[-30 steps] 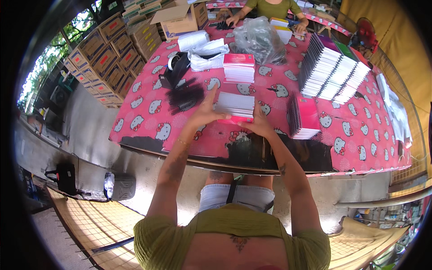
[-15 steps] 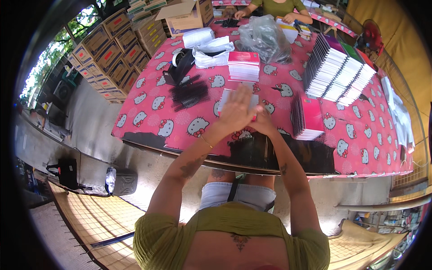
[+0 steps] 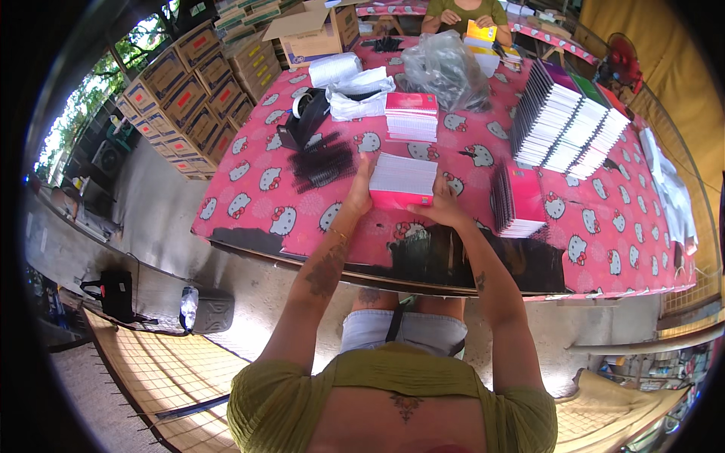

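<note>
Between my two hands is a thick block of paper sheets [image 3: 402,175] with a pink-red cover facing me, its white page edges turned up. My left hand [image 3: 362,187] grips the block's left side, and my right hand [image 3: 443,205] closes on its lower right corner. Just beyond it stands a stack of unbound pink-covered pads [image 3: 411,115]. A heap of loose black spiral coils [image 3: 323,162] lies to the left of my left hand. To the right of my right hand are pink spiral-bound notebooks [image 3: 521,198].
Tall stacks of spiral notebooks [image 3: 563,121] rise at the right. A clear plastic bag [image 3: 444,69], white wrapping [image 3: 358,94] and a black tape dispenser [image 3: 303,124] lie farther back. Across the table, a person's hands [image 3: 453,19] are near a yellow notebook. Cartons [image 3: 185,90] are stacked left.
My left hand moved from lying flat over the block to gripping its left side. The block is now tipped up, showing its page edges and pink cover. The other person's hands shifted.
</note>
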Demonstrator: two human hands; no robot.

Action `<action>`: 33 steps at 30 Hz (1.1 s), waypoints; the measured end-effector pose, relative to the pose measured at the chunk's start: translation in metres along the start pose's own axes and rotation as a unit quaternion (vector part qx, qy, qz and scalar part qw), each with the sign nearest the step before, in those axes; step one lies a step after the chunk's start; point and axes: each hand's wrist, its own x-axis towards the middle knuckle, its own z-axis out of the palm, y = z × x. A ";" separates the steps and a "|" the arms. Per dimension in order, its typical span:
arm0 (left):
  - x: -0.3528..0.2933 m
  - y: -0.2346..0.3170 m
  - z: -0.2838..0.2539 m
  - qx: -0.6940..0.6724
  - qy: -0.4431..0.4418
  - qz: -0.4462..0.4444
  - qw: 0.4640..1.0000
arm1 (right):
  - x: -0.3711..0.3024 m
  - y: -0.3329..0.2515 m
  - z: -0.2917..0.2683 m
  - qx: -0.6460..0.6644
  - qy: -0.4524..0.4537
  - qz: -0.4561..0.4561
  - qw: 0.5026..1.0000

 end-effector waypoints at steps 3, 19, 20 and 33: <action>0.011 0.016 -0.032 0.043 -0.006 0.059 0.997 | 0.010 -0.037 -0.011 0.047 0.001 -0.029 0.998; 0.072 0.044 -0.022 0.432 0.164 0.154 0.874 | 0.094 -0.037 -0.087 0.376 -0.212 0.272 0.860; 0.073 0.047 -0.014 0.452 0.178 0.184 0.854 | 0.095 -0.035 -0.089 0.390 -0.206 0.274 0.855; 0.006 0.040 0.024 0.730 -0.045 0.535 0.423 | 0.014 -0.046 -0.080 0.386 0.283 0.078 0.875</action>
